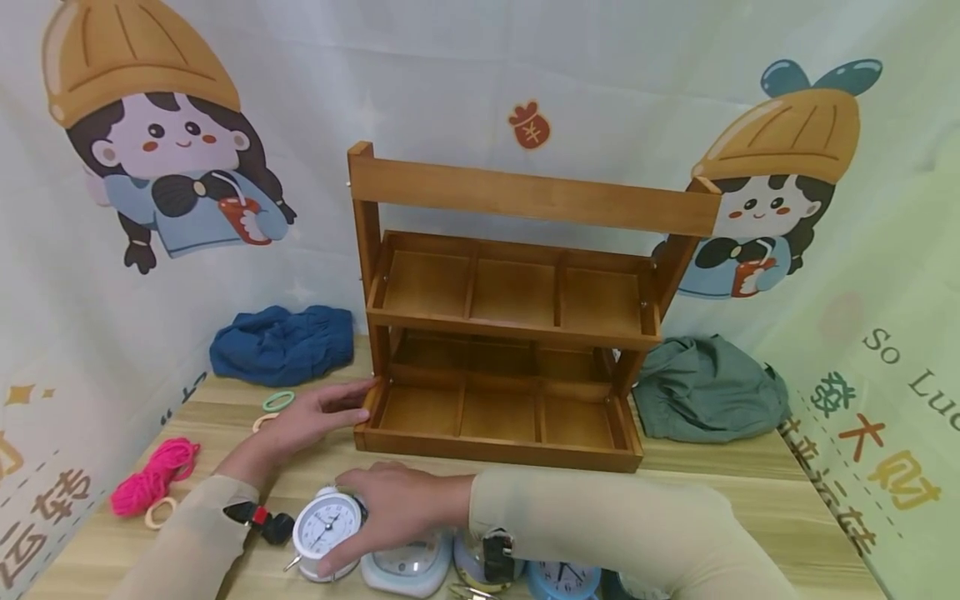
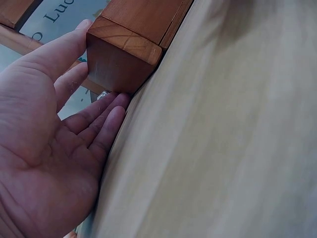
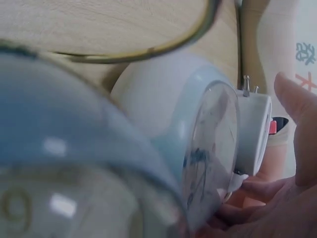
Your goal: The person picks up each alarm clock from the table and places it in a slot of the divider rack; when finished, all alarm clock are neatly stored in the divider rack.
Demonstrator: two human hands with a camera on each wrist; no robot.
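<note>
White alarm clock (image 1: 327,527) stands before the wooden shelf's (image 1: 495,451) left end in the head view; the right hand (image 1: 401,504), straddling it, could knock the adjoining pale clock (image 1: 408,567) by swinging sideways.

Left wrist: the left hand (image 2: 42,134), digits apart, touches the shelf's end; pressing could shift it.

Right wrist: hidden fingertips leave the grip's clamping uncertain; one-sided contact might topple the clock.

The backdrop (image 1: 450,67) reads “So Luc”, “發大财” toward four o'clock, “转” toward eight; its pouch (image 1: 530,125), at twelve, “¥”; a clock dial (image 3: 69,203), “9”.
</note>
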